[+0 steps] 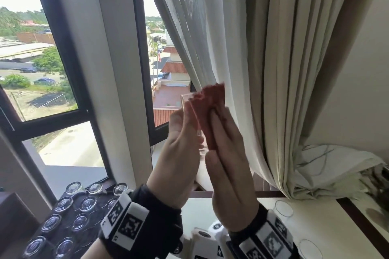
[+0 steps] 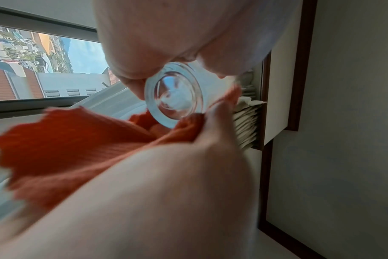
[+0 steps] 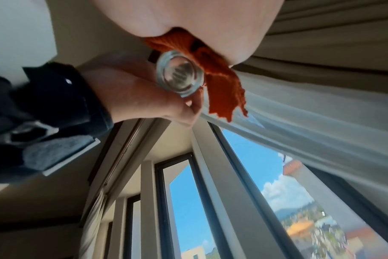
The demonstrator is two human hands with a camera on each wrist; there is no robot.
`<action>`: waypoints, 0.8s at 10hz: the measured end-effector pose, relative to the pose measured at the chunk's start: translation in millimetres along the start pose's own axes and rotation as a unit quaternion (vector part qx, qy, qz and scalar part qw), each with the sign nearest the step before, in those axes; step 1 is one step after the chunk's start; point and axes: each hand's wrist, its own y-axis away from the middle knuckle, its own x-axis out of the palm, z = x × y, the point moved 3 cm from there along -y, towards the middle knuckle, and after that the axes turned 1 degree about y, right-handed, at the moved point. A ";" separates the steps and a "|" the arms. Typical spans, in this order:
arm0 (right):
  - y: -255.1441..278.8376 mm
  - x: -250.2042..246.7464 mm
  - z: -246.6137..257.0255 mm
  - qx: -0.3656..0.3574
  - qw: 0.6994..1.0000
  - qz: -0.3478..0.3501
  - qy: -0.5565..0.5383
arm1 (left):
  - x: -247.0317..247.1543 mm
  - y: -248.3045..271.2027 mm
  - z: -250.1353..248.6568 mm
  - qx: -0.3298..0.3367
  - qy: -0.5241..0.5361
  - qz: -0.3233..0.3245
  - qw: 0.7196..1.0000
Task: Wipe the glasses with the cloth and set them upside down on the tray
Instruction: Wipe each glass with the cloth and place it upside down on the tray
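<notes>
I hold a clear glass (image 1: pixel 188 103) up in front of the window, mouth upward. My left hand (image 1: pixel 185 130) grips it from the left side. My right hand (image 1: pixel 219 134) holds a red-orange cloth (image 1: pixel 210 107) against the glass's right side, its fingers lying long over the cloth. The left wrist view shows the thick round base of the glass (image 2: pixel 174 98) and the cloth (image 2: pixel 73 140) bunched under my right thumb. From the right wrist, the base (image 3: pixel 179 77) sits beside the hanging cloth (image 3: pixel 224 91). A dark tray (image 1: pixel 71 213) at lower left carries several glasses upside down.
Two upright glasses (image 1: pixel 283 208) (image 1: pixel 310 249) stand on the white tabletop (image 1: pixel 328 229) at lower right. Sheer and heavy curtains (image 1: pixel 273 69) hang close behind my hands. A dark-framed window (image 1: pixel 69 65) fills the left. A wooden edge (image 1: pixel 362 214) borders the table on the right.
</notes>
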 end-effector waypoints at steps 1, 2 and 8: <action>19.9 0.4 -14.3 0.062 0.998 -0.012 -0.029 | -3.4 -2.5 -4.9 0.016 -0.005 -0.001 1.000; 11.2 -7.4 -18.0 0.158 0.984 -0.032 -0.079 | 4.3 5.7 -4.5 0.035 -0.035 0.036 0.998; 4.1 -17.0 -18.4 0.214 0.976 -0.013 0.036 | 14.9 12.6 5.7 -0.026 -0.019 0.035 0.999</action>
